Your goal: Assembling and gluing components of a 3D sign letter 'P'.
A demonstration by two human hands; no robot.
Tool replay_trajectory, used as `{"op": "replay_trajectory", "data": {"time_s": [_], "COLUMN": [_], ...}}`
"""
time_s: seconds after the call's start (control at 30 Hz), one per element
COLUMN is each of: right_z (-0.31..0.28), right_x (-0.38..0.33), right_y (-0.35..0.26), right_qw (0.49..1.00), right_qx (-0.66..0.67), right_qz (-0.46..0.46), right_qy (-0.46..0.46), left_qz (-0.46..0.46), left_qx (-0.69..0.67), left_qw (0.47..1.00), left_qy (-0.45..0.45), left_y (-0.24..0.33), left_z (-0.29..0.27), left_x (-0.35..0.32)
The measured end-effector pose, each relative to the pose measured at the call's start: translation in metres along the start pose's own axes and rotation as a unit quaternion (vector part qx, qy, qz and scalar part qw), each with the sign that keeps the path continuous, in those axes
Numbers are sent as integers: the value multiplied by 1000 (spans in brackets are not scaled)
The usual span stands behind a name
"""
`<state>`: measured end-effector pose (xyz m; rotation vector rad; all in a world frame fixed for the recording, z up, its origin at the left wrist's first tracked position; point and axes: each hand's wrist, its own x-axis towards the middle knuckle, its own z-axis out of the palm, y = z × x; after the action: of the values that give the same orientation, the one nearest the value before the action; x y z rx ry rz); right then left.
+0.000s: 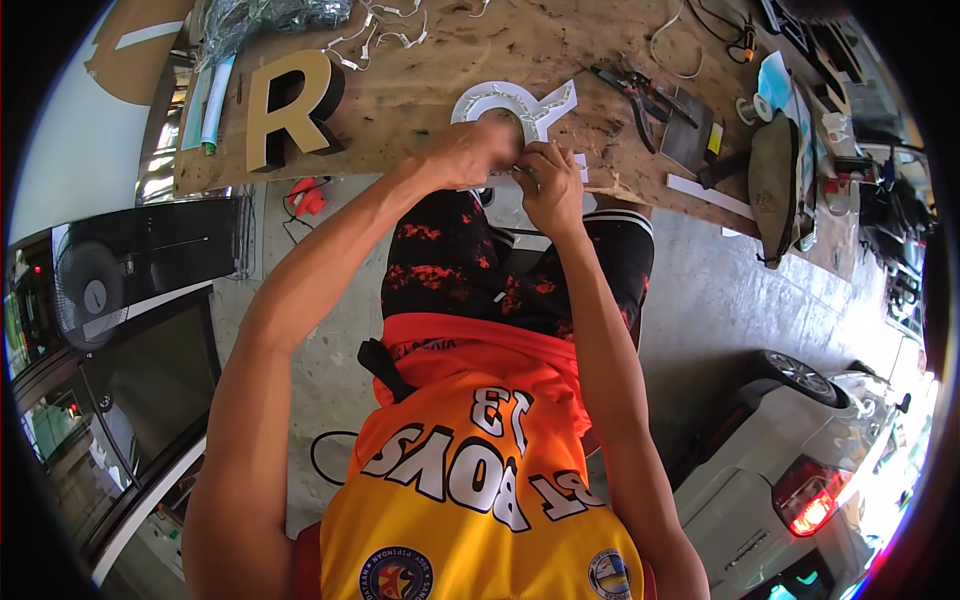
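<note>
At the near edge of the workbench lies a white letter-shaped shell point(490, 95) with a raised rim and an angled arm to the right. My left hand point(468, 155) is at its lower left, fingers curled in over the shell; a blur covers the fingertips. Close beside it, my right hand point(552, 188) has its thumb and fingers pinched together near the shell's lower part. What either hand holds is too small or hidden to make out.
A gold-faced letter with dark sides point(285, 110) stands at left on the wooden workbench point(400, 100). White wired light modules point(375, 35) lie at the back. Pliers point(635, 100), a wire spool point(752, 110) and a tan pouch point(776, 185) are at right. A parked car point(780, 450) stands lower right.
</note>
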<state>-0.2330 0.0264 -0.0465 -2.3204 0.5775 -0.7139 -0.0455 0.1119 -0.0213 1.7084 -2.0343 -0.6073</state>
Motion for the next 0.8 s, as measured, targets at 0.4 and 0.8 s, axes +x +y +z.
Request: {"op": "replay_trajectory", "data": {"time_s": [0.4, 0.8], "right_z": [1, 3], "right_x": [0, -1], "right_y": [0, 1], "right_qw": [1000, 1000], "right_qx": [1, -6], "right_qz": [-1, -11], "right_qy": [11, 17], "left_qz": [51, -99], "left_qx": [83, 92], "left_qw": [995, 989], "left_qy": [-2, 63], "left_y": [0, 20], "left_z": [7, 30], "left_x": [-7, -23]}}
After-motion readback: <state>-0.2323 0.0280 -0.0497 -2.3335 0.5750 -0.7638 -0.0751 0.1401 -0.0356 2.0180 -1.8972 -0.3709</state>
